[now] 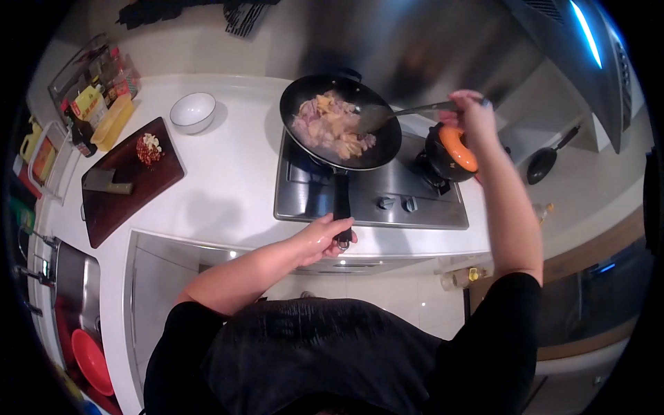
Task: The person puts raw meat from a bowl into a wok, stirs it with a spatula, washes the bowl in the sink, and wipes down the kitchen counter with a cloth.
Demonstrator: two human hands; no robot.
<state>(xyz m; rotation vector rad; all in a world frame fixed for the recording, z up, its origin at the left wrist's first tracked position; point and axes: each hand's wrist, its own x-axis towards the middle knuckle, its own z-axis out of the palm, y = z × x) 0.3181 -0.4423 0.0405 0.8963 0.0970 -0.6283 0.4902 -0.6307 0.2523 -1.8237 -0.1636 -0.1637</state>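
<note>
A black frying pan (297, 104) sits over the left burner of the gas stove (429, 207), full of pieces of pale, pinkish meat (330, 124). My left hand (324, 238) is wrapped round the pan's handle (342, 200) near its end. Up at the right, my right hand (474, 119) grips the handle of a spatula (422, 108). The spatula's blade (373, 119) reaches into the pan at the right side of the meat. Below my right hand stands a dark pot with an orange ring on top (458, 149).
A white bowl (193, 113) stands left of the pan. On the cutting board (149, 180) lie a cleaver (104, 182) and chopped red and white bits (149, 149). Bottles (77, 130) line the far left, above the sink (76, 277). A small black pan (543, 164) is at right.
</note>
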